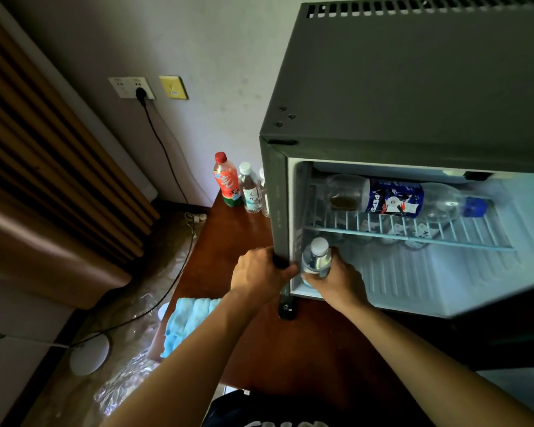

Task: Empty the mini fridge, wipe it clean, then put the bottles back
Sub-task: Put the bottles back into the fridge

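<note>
Over on the left a folded pale-blue cloth (188,322) lies on the dark wooden table (290,349), and a red-capped orange drink bottle (227,180) stands by the wall. The left hand (258,272) curls round the grey mini fridge (413,87) frame edge — the right hand (336,280) grips a small clear white-capped water bottle (316,258) at the fridge's front left corner. Further right, a clear blue-capped Pepsi bottle (407,198) lies on the white wire shelf (413,234).

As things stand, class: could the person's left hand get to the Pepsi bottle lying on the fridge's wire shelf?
Probably yes. The fridge stands open and nothing blocks the Pepsi bottle on the wire shelf. But the left hand grips the fridge's front edge, so it must let go first.
</note>
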Tool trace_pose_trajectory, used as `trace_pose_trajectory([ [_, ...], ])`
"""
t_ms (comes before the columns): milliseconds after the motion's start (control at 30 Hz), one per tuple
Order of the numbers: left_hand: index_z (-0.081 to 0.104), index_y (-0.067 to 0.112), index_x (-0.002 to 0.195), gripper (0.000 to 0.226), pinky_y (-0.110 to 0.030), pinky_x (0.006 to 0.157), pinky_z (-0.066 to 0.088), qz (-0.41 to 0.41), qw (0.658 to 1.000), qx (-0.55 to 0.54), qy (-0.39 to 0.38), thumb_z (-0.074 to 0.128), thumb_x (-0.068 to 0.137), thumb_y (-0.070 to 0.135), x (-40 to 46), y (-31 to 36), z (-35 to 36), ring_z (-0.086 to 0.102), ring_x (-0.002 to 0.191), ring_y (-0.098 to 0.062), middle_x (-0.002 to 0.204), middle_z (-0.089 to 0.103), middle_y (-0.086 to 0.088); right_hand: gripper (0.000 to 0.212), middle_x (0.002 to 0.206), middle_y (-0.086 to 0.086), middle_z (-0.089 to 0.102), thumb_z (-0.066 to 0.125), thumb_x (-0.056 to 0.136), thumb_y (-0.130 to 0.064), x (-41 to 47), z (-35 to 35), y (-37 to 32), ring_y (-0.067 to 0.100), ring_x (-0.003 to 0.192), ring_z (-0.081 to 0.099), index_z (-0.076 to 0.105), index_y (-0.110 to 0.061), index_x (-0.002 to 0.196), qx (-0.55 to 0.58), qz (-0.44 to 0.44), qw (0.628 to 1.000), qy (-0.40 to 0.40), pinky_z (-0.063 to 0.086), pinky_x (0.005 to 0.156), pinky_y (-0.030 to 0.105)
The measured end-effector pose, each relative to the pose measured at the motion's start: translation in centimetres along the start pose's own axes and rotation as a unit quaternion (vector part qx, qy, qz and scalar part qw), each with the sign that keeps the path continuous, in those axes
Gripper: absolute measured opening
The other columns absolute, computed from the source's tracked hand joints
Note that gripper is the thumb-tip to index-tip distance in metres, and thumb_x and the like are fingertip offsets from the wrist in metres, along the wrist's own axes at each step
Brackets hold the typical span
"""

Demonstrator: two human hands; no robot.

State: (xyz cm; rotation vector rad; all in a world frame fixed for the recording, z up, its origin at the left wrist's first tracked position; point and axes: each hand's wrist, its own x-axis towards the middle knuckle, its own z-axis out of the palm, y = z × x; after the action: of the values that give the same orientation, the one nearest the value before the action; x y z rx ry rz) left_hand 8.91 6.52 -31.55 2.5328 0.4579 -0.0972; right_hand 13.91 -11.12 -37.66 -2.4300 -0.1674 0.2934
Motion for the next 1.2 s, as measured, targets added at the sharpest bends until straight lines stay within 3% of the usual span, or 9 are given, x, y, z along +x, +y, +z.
trace_pose_trajectory([
  [300, 0.070, 0.028, 0.105, 0.040, -0.034, 0.070, 0.058, 0.008, 1.000, -0.011, 0.008, 0.069, 0.078, 0.058, 0.1, -0.1, 0.2, 0.069, 0.085, -0.016, 0.099, 0.073, 0.005, 0.071, 0.120, 0.008, 0.065, 0.077, 0.075, -0.049, 2.0, -0.1, -1.2, 0.029, 0.101, 0.066, 0.042, -0.022, 0.131, 0.043, 0.060, 0.997, -0.023, 0.056, 0.084, 0.040],
  [467, 0.070, 0.026, 0.103, 0.040, -0.032, 0.067, 0.053, 0.014, 1.000, -0.014, 0.016, 0.070, 0.077, 0.056, 0.0, 0.1, 0.3, 0.068, 0.086, -0.021, 0.099, 0.072, 0.003, 0.063, 0.109, 0.007, 0.067, 0.074, 0.079, -0.050, 3.4, -0.5, -1.5, 0.030, 0.092, 0.067, 0.045, -0.022, 0.127, 0.051, 0.087, 0.994, -0.030, 0.058, 0.079, 0.042],
  [600, 0.070, 0.026, 0.106, 0.043, -0.036, 0.074, 0.057, 0.013, 1.000, -0.021, 0.008, 0.069, 0.075, 0.057, 0.1, -0.1, 0.4, 0.068, 0.088, -0.021, 0.101, 0.072, 0.003, 0.029, 0.104, 0.008, 0.069, 0.072, 0.082, -0.049, 4.7, -0.6, -1.8, 0.028, 0.095, 0.066, 0.056, -0.024, 0.088, 0.047, 0.096, 0.994, -0.031, 0.055, 0.083, 0.041],
  [667, 0.069, 0.026, 0.106, 0.044, -0.037, 0.073, 0.058, 0.013, 1.000, -0.028, 0.005, 0.069, 0.075, 0.057, 0.1, -0.1, 0.4, 0.068, 0.087, -0.021, 0.101, 0.071, 0.003, 0.025, 0.102, 0.007, 0.071, 0.070, 0.084, -0.047, 5.2, -0.5, -1.9, 0.025, 0.091, 0.066, 0.056, -0.028, 0.076, 0.046, 0.095, 0.994, -0.031, 0.053, 0.080, 0.036],
  [833, 0.068, 0.027, 0.107, 0.043, -0.021, 0.059, 0.047, 0.033, 0.999, -0.030, 0.016, 0.068, 0.077, 0.057, 0.1, -0.4, 0.4, 0.064, 0.080, -0.014, 0.101, 0.069, 0.004, 0.035, 0.099, 0.007, 0.069, 0.071, 0.083, -0.047, 6.0, -0.8, -1.7, 0.025, 0.093, 0.065, 0.068, -0.014, 0.095, 0.063, 0.101, 0.992, -0.043, 0.043, 0.072, 0.028],
  [967, 0.068, 0.027, 0.108, 0.043, -0.035, 0.072, 0.058, 0.042, 0.999, -0.028, -0.003, 0.067, 0.077, 0.058, 0.4, -0.6, 0.3, 0.068, 0.087, -0.018, 0.102, 0.070, 0.004, 0.024, 0.102, 0.006, 0.069, 0.070, 0.086, -0.042, 5.9, -0.8, -1.9, 0.024, 0.092, 0.063, 0.064, -0.019, 0.089, 0.067, 0.104, 0.991, -0.052, 0.047, 0.075, 0.030],
  [1033, 0.068, 0.027, 0.105, 0.041, -0.036, 0.072, 0.059, 0.048, 0.999, -0.022, -0.001, 0.067, 0.078, 0.058, 0.5, -0.8, 0.4, 0.068, 0.085, -0.018, 0.101, 0.071, 0.003, 0.027, 0.110, 0.008, 0.068, 0.070, 0.086, -0.039, 5.6, -0.8, -1.9, 0.028, 0.098, 0.063, 0.064, -0.018, 0.102, 0.057, 0.113, 0.991, -0.054, 0.051, 0.081, 0.035],
  [1100, 0.067, 0.027, 0.103, 0.039, -0.034, 0.069, 0.059, 0.054, 0.998, -0.017, 0.004, 0.065, 0.079, 0.058, 0.5, -0.9, 0.5, 0.068, 0.082, -0.017, 0.098, 0.071, 0.004, 0.043, 0.118, 0.010, 0.065, 0.069, 0.086, -0.035, 5.1, -1.0, -1.9, 0.031, 0.103, 0.062, 0.055, -0.020, 0.124, 0.036, 0.117, 0.990, -0.068, 0.052, 0.083, 0.037],
  [1200, 0.067, 0.026, 0.107, 0.042, -0.035, 0.071, 0.058, 0.067, 0.998, -0.016, 0.002, 0.062, 0.081, 0.060, 0.7, -1.2, 0.7, 0.069, 0.085, -0.018, 0.100, 0.072, 0.004, 0.065, 0.117, 0.008, 0.065, 0.065, 0.086, -0.031, 3.8, -1.4, -1.6, 0.031, 0.093, 0.066, 0.034, -0.034, 0.143, 0.033, 0.126, 0.987, -0.097, 0.053, 0.069, 0.034],
])
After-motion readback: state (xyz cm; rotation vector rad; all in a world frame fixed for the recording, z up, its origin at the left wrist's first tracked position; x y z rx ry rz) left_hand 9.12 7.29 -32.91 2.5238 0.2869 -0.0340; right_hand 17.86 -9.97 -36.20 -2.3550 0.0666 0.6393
